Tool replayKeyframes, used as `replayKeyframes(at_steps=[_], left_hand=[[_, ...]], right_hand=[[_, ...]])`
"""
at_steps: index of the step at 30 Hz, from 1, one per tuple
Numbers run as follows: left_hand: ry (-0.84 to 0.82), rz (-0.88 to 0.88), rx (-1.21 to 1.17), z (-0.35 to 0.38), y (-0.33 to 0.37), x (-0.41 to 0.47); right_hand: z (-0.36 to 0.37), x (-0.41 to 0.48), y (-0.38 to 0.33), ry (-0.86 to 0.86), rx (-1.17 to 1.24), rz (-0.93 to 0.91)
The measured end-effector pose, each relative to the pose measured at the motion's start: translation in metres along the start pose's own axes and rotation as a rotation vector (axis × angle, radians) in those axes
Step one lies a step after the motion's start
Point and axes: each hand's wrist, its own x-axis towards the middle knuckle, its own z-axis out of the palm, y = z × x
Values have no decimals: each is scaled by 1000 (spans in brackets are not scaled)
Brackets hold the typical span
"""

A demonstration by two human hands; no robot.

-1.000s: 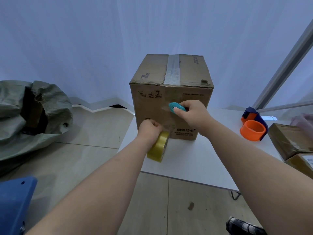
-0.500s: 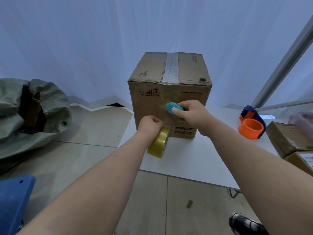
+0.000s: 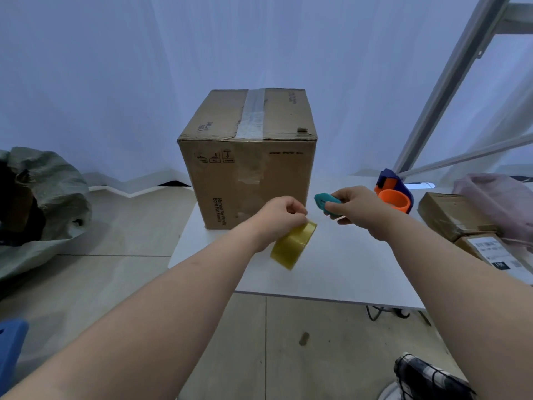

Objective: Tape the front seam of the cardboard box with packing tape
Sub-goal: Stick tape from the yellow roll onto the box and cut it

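Note:
A brown cardboard box (image 3: 248, 168) stands upright on the white table (image 3: 346, 267), with clear tape along its top seam and down part of its front face. My left hand (image 3: 281, 216) grips a yellowish roll of packing tape (image 3: 292, 245) just in front of the box's lower right corner. My right hand (image 3: 357, 207) holds a small teal cutter (image 3: 327, 201) to the right of the box, apart from the cardboard.
An orange and blue tape dispenser (image 3: 393, 194) sits at the back right of the table. Brown parcels (image 3: 458, 215) and a pink bag (image 3: 499, 203) lie at the right edge. A grey-green sack (image 3: 43, 203) rests on the floor at left, a blue object (image 3: 11, 342) at lower left.
Both hands have come away from the box's front face. The right hand moved right and down with the cutter, and the left hand drew the tape roll back toward me.

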Motion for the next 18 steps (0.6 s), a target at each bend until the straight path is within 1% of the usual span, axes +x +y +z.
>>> replayKeyframes(at_steps=[2, 7, 11, 13, 15, 18], left_hand=[[-19, 55, 84, 17, 8, 9], [-23, 192, 401, 54, 16, 42], [-29, 265, 592, 78, 18, 80], [-12, 299, 656, 87, 20, 97], [7, 362, 797, 94, 20, 111], [-19, 426, 973, 99, 11, 126]], right_hand=[[-15, 0, 18, 65, 16, 65], [-40, 1, 64, 182, 113, 249], [-43, 12, 88, 311, 131, 305], [-41, 20, 98, 336, 125, 328], [-40, 29, 106, 354, 130, 338], [-38, 38, 116, 376, 137, 342]])
